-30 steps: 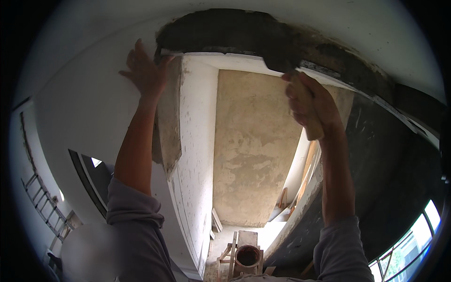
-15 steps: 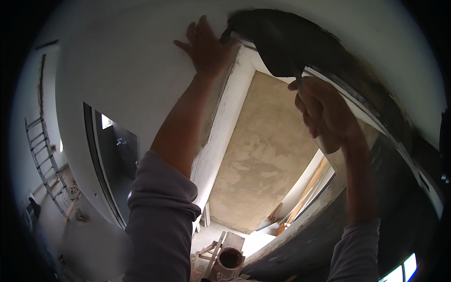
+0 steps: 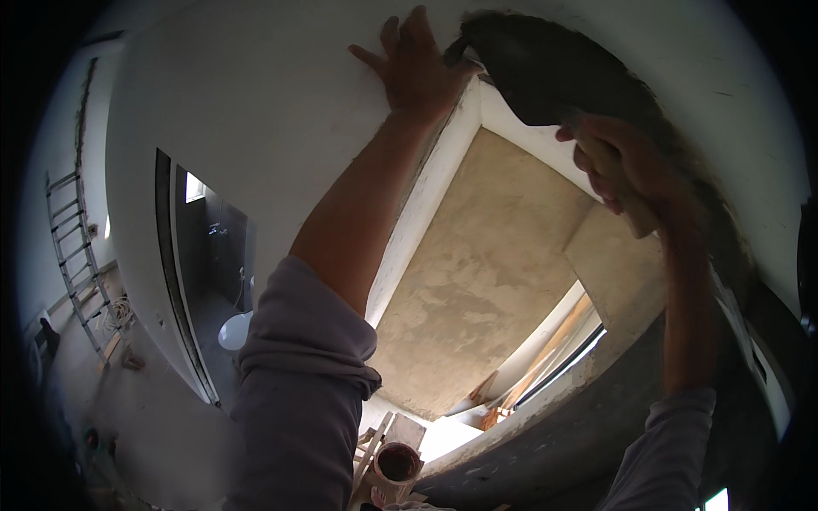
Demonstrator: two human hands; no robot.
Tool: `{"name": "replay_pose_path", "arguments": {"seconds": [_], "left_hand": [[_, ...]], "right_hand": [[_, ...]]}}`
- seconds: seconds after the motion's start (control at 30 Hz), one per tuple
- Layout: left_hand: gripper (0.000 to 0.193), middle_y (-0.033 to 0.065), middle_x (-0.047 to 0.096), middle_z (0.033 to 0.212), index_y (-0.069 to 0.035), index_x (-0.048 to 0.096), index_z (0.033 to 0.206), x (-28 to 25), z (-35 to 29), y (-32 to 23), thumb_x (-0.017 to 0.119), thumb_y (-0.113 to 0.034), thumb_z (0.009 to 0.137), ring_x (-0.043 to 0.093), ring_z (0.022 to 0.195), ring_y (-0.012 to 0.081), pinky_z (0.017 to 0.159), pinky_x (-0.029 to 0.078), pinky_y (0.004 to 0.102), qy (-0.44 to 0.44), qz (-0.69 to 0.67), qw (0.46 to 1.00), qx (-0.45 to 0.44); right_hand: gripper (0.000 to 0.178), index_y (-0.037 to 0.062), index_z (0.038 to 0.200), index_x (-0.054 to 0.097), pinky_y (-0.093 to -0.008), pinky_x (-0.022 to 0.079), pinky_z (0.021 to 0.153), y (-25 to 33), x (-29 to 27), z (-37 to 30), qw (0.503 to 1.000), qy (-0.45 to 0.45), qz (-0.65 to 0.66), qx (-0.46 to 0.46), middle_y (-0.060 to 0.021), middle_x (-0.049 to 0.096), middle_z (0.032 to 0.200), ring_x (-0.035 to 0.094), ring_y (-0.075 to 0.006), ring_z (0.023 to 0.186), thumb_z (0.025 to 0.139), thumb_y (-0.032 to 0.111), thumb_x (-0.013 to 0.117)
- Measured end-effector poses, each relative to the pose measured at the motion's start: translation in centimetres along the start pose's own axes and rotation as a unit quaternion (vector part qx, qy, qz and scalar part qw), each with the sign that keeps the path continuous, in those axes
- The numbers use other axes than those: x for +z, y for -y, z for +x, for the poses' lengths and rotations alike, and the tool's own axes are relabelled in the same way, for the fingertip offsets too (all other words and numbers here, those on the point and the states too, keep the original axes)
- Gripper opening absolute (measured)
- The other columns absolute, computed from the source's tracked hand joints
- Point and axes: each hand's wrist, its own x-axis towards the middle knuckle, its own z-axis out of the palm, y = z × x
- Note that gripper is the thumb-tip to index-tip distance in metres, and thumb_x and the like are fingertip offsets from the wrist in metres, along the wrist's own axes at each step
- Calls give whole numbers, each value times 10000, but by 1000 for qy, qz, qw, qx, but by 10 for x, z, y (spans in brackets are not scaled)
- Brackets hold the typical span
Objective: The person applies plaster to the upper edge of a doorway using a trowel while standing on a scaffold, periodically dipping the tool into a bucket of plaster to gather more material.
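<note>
My left hand (image 3: 417,72) lies against the white wall (image 3: 256,94) with its fingers spread, the thumb side by the upper corner of the opening. My right hand (image 3: 626,162) is closed round the pale handle (image 3: 635,213) of a trowel. The trowel's dark blade (image 3: 532,106) is up against a band of dark grey wet-looking mortar (image 3: 588,60) along the top edge of the opening. Blade and mortar are so alike in colour that their border is hard to make out.
Through the opening shows a patchy beige plastered wall (image 3: 477,281). Below stand a reddish-brown bucket (image 3: 398,462) and wooden boards (image 3: 371,447). At left a ladder (image 3: 75,247) leans near a coil of rope (image 3: 118,313), and a doorway shows a white basin-like fixture (image 3: 234,330).
The view has shifted, so the hands appear farther right and slightly higher. My right hand still grips the trowel at the mortar; my left hand stays spread beside the corner.
</note>
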Motion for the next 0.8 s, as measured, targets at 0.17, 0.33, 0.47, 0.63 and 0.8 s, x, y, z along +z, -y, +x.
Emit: {"name": "replay_pose_path", "arguments": {"seconds": [0.17, 0.33, 0.47, 0.63, 0.8], "left_hand": [[1020, 138, 314, 1540, -108, 178, 1524, 2, 7, 5, 751, -492, 773, 173, 1446, 366, 1099, 58, 730, 30, 35, 999, -21], [1102, 175, 398, 1436, -39, 251, 1472, 16, 7, 12, 748, -628, 684, 225, 1428, 321, 1090, 43, 733, -41, 55, 997, 31], [1103, 186, 386, 1449, -35, 252, 1481, 25, 6, 14, 729, -647, 696, 237, 1429, 315, 1093, 50, 723, -83, 62, 994, 46], [1123, 170, 348, 1485, -67, 235, 1495, 21, 8, 16, 683, -718, 697, 257, 1425, 318, 1068, 65, 754, -54, 99, 993, 41], [1038, 81, 352, 1484, -99, 199, 1487, 15, 7, 12, 772, -527, 734, 196, 1441, 292, 1091, -5, 749, -27, 57, 998, 26]], "right_hand": [[416, 32, 1126, 594, -240, 369, 364, -9, -19, -44, 996, -69, -48, -29, 3, 506, 684, 443, -69, 422, 975, 397, 463], [389, 26, 1112, 593, -259, 404, 395, 8, -9, -45, 998, -34, -22, -57, -14, 516, 705, 479, -86, 471, 988, 366, 454], [338, 23, 1071, 566, -274, 425, 407, 23, 9, -1, 998, 7, -26, -49, -21, 522, 714, 501, -92, 502, 966, 334, 483], [334, 17, 1010, 549, -277, 425, 401, 17, 8, 13, 998, -32, -14, -47, -28, 522, 715, 501, -97, 497, 952, 341, 496], [363, 30, 1043, 559, -275, 418, 386, -7, -13, -5, 995, -62, 75, -30, -25, 524, 725, 491, -94, 479, 955, 376, 494]]}}
